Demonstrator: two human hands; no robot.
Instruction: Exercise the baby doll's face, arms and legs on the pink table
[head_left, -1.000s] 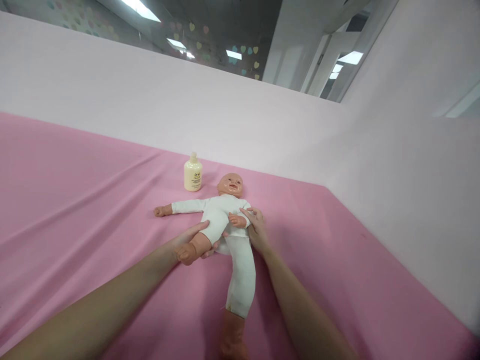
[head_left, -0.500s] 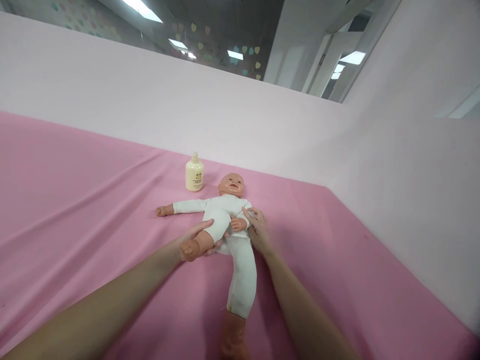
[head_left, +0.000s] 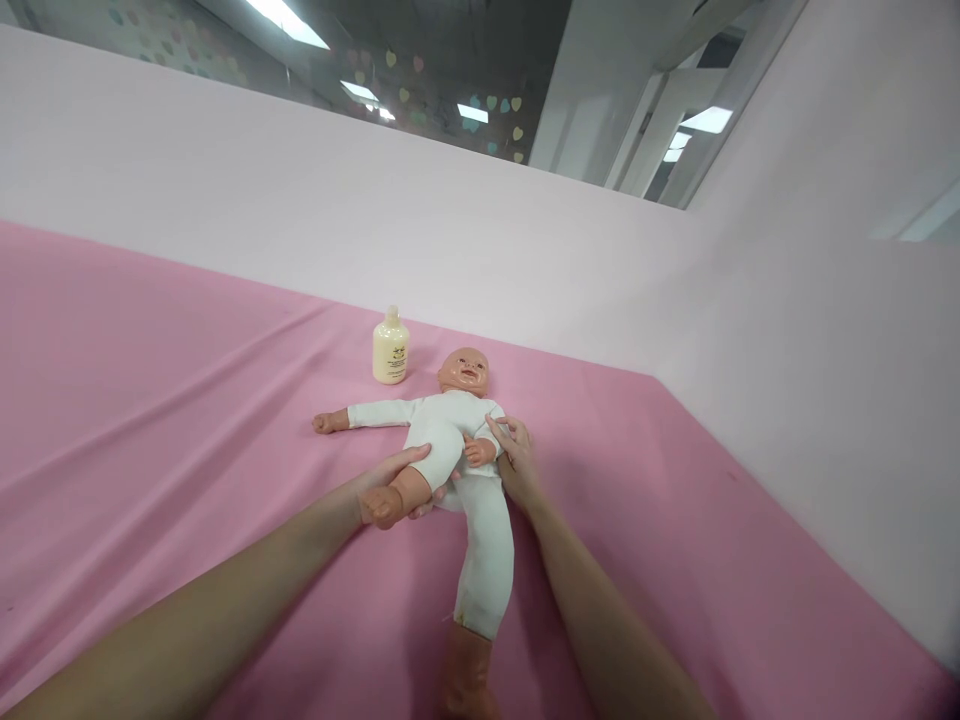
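A baby doll (head_left: pixel 454 412) with a white cloth body lies on its back on a pink sheet (head_left: pixel 225 440), its head at the far end. My left hand (head_left: pixel 405 478) is wrapped round the doll's bent leg on the left side, thumb on top and fingers beneath. The other leg stretches straight toward me. My right hand (head_left: pixel 516 455) grips the doll's bent arm on the right, with fingers over the sleeve near the elbow. That arm's hand rests on the doll's belly. The doll's other arm reaches out to the left.
A pale yellow bottle (head_left: pixel 391 350) with a dark printed label stands upright left of the doll's head. Behind the sheet rises a low white wall (head_left: pixel 300 200) with glass above it. Another white wall (head_left: pixel 810 350) bounds the right side. Folds crease the sheet on the left.
Almost nothing differs. The doll's bent leg has shifted very slightly, with my left hand still round it. The whole view has drifted a few pixels.
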